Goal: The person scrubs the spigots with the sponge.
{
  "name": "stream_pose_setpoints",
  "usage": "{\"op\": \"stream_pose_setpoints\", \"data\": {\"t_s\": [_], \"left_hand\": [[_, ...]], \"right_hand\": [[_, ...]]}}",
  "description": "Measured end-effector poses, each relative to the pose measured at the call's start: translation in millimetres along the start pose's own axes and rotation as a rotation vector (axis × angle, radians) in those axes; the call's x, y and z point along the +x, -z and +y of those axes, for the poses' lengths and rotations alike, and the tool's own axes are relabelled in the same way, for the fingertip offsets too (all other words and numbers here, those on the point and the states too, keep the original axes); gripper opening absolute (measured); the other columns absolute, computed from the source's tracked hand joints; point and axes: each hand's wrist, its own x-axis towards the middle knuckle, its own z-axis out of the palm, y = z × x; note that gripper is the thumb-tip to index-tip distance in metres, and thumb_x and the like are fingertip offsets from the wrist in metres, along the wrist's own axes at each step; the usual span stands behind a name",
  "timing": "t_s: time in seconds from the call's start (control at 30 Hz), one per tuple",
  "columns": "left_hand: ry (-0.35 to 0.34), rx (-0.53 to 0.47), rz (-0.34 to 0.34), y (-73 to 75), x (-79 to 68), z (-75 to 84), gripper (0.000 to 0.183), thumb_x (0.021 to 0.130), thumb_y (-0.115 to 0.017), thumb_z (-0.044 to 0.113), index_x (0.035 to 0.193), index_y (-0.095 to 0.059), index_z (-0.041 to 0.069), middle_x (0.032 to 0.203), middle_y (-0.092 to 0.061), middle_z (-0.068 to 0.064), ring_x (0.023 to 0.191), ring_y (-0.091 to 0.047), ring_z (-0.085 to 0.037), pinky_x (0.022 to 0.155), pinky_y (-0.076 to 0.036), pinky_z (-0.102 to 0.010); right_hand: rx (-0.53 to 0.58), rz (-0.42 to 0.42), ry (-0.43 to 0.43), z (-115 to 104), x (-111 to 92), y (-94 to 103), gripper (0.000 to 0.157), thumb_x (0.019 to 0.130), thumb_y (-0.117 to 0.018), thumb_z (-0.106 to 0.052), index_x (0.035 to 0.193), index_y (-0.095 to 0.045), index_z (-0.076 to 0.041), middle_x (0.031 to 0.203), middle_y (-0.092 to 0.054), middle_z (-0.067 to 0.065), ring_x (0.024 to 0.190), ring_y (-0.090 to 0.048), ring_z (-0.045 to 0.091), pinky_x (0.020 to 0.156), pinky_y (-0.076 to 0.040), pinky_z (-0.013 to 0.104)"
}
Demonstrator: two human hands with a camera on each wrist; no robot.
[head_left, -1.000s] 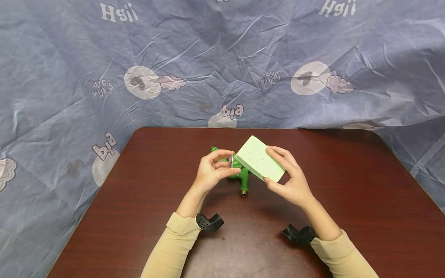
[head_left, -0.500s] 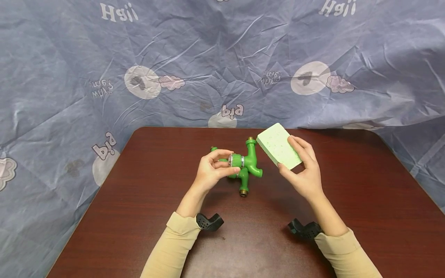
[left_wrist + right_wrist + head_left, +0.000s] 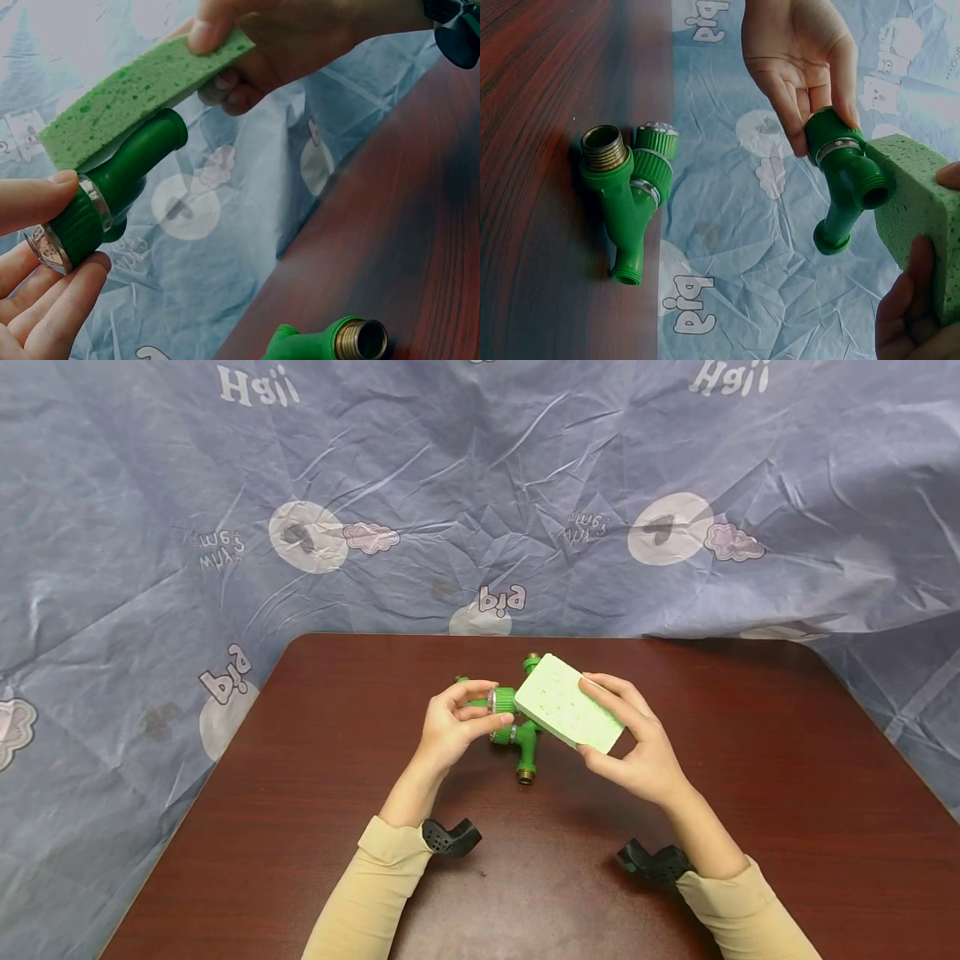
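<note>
My left hand pinches the ribbed knob of a green tap between thumb and fingers, holding it above the table. A light green sponge is gripped by my right hand, thumb on one face and fingers on the other. In the head view the sponge hides most of the held tap's body. Both wrist views show the sponge against the tap, close to the knob end. A second green tap with a brass threaded end lies on the table below my left hand.
The dark red-brown wooden table reaches back to a grey-blue printed cloth hanging behind it. Black wrist mounts sit on both forearms, one of them the left mount.
My right hand swung the sponge up and right off the tap, then brought it back down and left onto it. My left hand with the tap stayed nearly still.
</note>
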Motion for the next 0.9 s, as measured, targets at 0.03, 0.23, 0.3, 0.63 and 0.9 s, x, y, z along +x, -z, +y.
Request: {"op": "stream_pose_setpoints", "data": {"t_s": [0.03, 0.23, 0.3, 0.63, 0.9], "left_hand": [[-0.004, 0.001, 0.007, 0.2, -0.1, 0.1, 0.046, 0.070, -0.075, -0.010, 0.113, -0.060, -0.008, 0.096, -0.063, -0.006, 0.076, -0.067, -0.011, 0.063, -0.054, -0.024], [-0.012, -0.003, 0.027, 0.4, 0.0, 1.3, 0.044, 0.069, -0.075, -0.010, 0.111, -0.061, -0.007, 0.096, -0.064, -0.007, 0.076, -0.067, -0.012, 0.063, -0.055, -0.025], [-0.010, -0.002, 0.029, 0.5, 0.0, 1.4, 0.043, 0.069, -0.076, -0.010, 0.110, -0.062, -0.006, 0.096, -0.064, -0.006, 0.075, -0.067, -0.012, 0.063, -0.055, -0.024], [-0.018, -0.021, 0.019, 1.7, -0.6, 2.9, 0.044, 0.069, -0.074, -0.010, 0.111, -0.061, -0.007, 0.098, -0.063, -0.006, 0.076, -0.067, -0.012, 0.063, -0.054, -0.023], [-0.042, -0.054, 0.002, 1.8, -0.4, 3.5, 0.044, 0.070, -0.073, -0.012, 0.111, -0.059, -0.008, 0.098, -0.064, -0.004, 0.076, -0.067, -0.013, 0.063, -0.054, -0.023]], "right_hand": [[-0.010, -0.005, -0.005, -0.2, 0.1, -0.1, 0.064, 0.060, -0.068, 0.014, 0.122, -0.052, 0.013, 0.124, -0.047, 0.031, 0.112, -0.045, 0.018, 0.076, -0.039, 0.020], [-0.045, 0.010, -0.043, 1.7, 0.2, 0.8, 0.063, 0.061, -0.068, 0.015, 0.123, -0.053, 0.012, 0.125, -0.047, 0.028, 0.113, -0.045, 0.017, 0.080, -0.037, 0.020], [-0.058, 0.029, -0.051, 3.1, 0.2, 1.6, 0.063, 0.061, -0.068, 0.016, 0.122, -0.053, 0.012, 0.125, -0.048, 0.028, 0.113, -0.045, 0.016, 0.080, -0.037, 0.019], [-0.168, 0.166, -0.127, 8.9, 1.0, 7.5, 0.063, 0.062, -0.067, 0.018, 0.123, -0.054, 0.010, 0.126, -0.048, 0.027, 0.112, -0.044, 0.009, 0.079, -0.035, 0.015], [-0.165, 0.117, -0.147, 6.2, 0.4, 5.9, 0.063, 0.063, -0.068, 0.016, 0.124, -0.054, 0.010, 0.127, -0.048, 0.025, 0.113, -0.044, 0.008, 0.077, -0.034, 0.015]]}}
